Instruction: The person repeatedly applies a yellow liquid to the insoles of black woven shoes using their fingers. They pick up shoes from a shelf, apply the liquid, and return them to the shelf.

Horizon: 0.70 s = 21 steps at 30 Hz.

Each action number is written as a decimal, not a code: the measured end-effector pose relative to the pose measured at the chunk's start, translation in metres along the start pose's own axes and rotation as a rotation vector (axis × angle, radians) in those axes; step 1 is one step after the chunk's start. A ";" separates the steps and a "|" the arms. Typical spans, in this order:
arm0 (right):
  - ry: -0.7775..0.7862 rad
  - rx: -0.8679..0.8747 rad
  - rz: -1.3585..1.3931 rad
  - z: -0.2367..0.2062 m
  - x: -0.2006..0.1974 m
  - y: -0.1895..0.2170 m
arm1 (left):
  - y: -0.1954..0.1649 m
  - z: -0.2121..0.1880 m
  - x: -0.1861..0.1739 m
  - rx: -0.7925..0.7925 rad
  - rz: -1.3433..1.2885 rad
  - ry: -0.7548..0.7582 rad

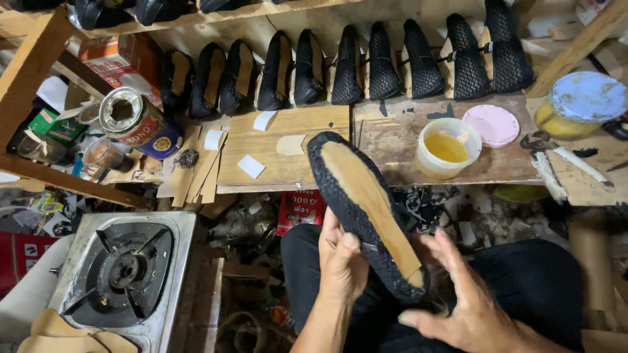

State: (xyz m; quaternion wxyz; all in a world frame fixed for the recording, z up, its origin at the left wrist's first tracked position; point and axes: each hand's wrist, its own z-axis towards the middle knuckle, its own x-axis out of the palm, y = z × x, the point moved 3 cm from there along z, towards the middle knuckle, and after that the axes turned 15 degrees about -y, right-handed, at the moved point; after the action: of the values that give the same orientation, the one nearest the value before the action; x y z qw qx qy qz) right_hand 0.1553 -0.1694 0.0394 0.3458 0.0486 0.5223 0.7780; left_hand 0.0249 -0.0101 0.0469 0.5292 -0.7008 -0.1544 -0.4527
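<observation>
**Black woven shoe held sole-up over the lap**

At eight o'clock sits a single-burner gas stove point(124, 271), with tan cut-out pieces point(49, 327) lying at its near corner. Up at ten o'clock a tin can point(139, 122) lies tipped on its side on the low wooden bench point(288, 167), beside small white and tan patches point(251, 166).

At six o'clock the left hand point(341, 261) is closed around the heel end of the black woven shoe point(363, 202), thumb lying along its edge. The shoe is turned sole-up, its tan insole board showing, toe pointing toward eleven o'clock and overlapping the bench edge.

At five o'clock the right hand point(468, 301) is spread wide, fingers reaching to the shoe's heel; whether they actually touch it is hard to tell.

Along twelve o'clock stands a row of black shoes point(366, 65). At two o'clock are a tub of yellowish liquid point(448, 148) and a pink lid point(492, 125).
</observation>
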 end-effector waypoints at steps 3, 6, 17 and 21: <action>-0.034 0.081 0.024 -0.003 -0.002 -0.014 | 0.003 0.002 -0.011 -0.178 -0.209 -0.126; -0.040 -0.049 -0.001 0.016 -0.017 -0.014 | -0.003 0.004 -0.020 -0.299 -0.256 -0.069; 0.063 -0.043 0.130 0.108 -0.046 -0.010 | 0.007 -0.004 -0.042 -1.001 -0.587 0.260; -0.091 -0.247 -0.636 0.149 -0.054 -0.025 | 0.016 -0.009 -0.055 -0.678 -0.258 0.229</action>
State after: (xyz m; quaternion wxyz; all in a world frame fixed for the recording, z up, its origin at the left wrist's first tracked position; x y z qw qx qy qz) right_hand 0.2739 -0.0796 0.1009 0.5973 -0.1240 0.3973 0.6856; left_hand 0.0023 -0.0099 -0.0064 0.2197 -0.7557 -0.0228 -0.6165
